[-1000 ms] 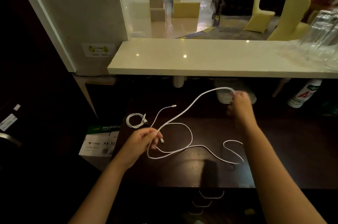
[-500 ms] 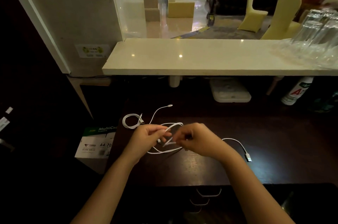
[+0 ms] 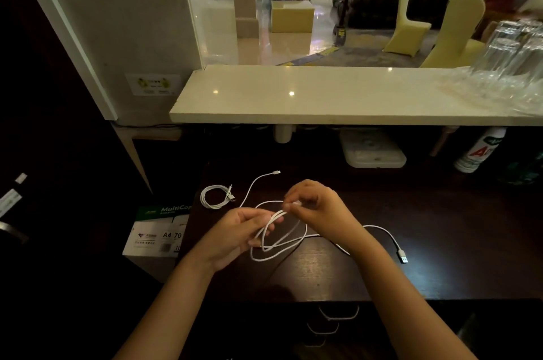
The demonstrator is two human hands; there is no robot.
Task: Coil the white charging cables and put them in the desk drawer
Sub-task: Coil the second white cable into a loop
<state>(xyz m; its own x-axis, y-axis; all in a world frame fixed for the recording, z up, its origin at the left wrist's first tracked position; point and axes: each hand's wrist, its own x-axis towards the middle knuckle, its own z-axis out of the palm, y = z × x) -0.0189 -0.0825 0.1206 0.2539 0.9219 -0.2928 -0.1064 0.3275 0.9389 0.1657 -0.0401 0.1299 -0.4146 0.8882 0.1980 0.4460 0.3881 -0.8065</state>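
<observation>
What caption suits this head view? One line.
Both hands, left hand and right hand, loop a white cable over a dark desk; a coiled cable lies beside.

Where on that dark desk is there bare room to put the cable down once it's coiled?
Bare desk lies right of the USB plug, up to the bottle. The left is crowded: coiled cable, loose cable and both hands.
</observation>
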